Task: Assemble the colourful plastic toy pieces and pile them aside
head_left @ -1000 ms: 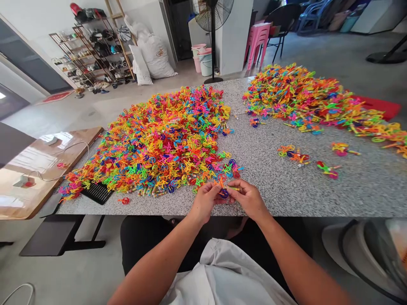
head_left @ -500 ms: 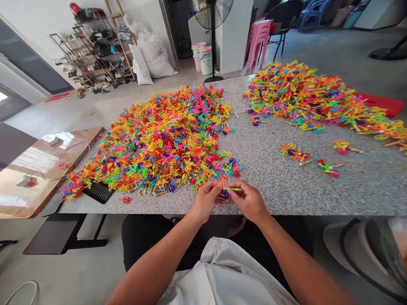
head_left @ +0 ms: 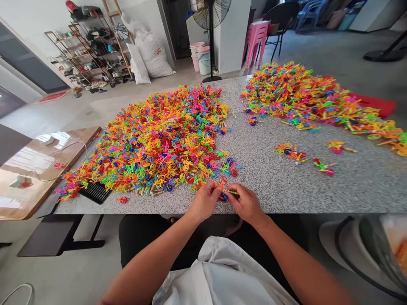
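Both my hands meet at the near edge of a speckled granite table [head_left: 286, 190]. My left hand [head_left: 205, 201] pinches a small orange and blue plastic piece [head_left: 221, 186]. My right hand [head_left: 246, 204] is closed on a thin green-yellow stick [head_left: 233, 192] joined to that same piece. Just beyond my fingers spreads a big pile of bright plastic ring-shaped pieces [head_left: 159, 140]. A second heap of colourful assembled pieces [head_left: 305, 99] lies at the far right of the table.
A few small clusters of pieces [head_left: 291, 152] lie loose on the right of the table. A black comb-like tray [head_left: 95, 192] sits under the pile's left edge. A wooden table [head_left: 34, 169] stands at left; a fan [head_left: 210, 17], sacks and shoe racks stand behind.
My hands stay together on the small piece with only slight finger shifts; the view has tilted a little.
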A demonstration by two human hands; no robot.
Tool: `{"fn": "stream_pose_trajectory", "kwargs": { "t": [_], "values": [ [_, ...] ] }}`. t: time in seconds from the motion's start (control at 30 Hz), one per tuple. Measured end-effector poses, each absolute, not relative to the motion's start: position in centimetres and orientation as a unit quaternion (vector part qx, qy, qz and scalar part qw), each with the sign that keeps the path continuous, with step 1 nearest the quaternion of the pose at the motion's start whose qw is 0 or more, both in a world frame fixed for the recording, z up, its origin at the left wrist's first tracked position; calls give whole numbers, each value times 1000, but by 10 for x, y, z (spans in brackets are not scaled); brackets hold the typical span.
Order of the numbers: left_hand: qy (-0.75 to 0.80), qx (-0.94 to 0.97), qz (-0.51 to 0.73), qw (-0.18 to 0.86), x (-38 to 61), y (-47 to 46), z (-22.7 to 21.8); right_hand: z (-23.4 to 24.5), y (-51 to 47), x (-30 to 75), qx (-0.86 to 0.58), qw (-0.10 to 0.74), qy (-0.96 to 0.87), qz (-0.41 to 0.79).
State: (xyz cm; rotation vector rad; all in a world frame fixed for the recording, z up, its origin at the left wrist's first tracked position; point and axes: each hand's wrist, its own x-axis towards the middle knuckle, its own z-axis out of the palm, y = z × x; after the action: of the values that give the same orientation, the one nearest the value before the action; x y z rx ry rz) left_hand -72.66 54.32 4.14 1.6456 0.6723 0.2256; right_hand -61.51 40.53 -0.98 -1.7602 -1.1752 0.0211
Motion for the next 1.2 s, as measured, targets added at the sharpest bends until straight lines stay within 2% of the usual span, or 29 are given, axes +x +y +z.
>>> {"fn": "stream_pose_trajectory", "kwargs": {
  "t": [0.1,0.2,0.27,0.33,0.4,0.5,0.57,0.63,0.7,0.8,0.87,0.93,1.03,1.2],
  "values": [
    [282,766,112,567,-727,541,37,-8,405,-620,-735,514,-439,64],
    [266,722,45,637,-726,539,31,-4,402,-617,-737,506,-435,112],
    [265,729,20,631,-724,544,27,-2,397,-604,-746,494,-424,137],
    [272,780,57,561,-723,556,25,-1,387,-580,-778,495,-367,126],
    [280,827,116,473,-725,574,25,-1,376,-545,-810,532,-242,60],
    [299,871,152,358,-728,601,24,-1,366,-494,-743,668,8,-35],
    [289,899,148,292,-727,611,20,-2,371,-479,-692,717,76,-32],
    [252,929,136,234,-723,613,12,-5,387,-484,-733,680,1,18],
    [208,953,123,185,-718,612,5,-10,409,-502,-812,559,-158,57],
    [177,962,139,152,-715,611,-2,-19,439,-530,-873,358,-328,39],
    [167,957,174,161,-716,610,-1,-24,449,-538,-884,288,-366,30],
    [157,947,211,183,-720,606,4,-27,451,-539,-883,284,-372,29],
    [162,926,227,255,-724,590,11,-25,447,-541,-856,366,-365,12],
    [232,793,172,537,-711,564,12,-8,450,-572,-782,499,-371,48]
  ]
}}
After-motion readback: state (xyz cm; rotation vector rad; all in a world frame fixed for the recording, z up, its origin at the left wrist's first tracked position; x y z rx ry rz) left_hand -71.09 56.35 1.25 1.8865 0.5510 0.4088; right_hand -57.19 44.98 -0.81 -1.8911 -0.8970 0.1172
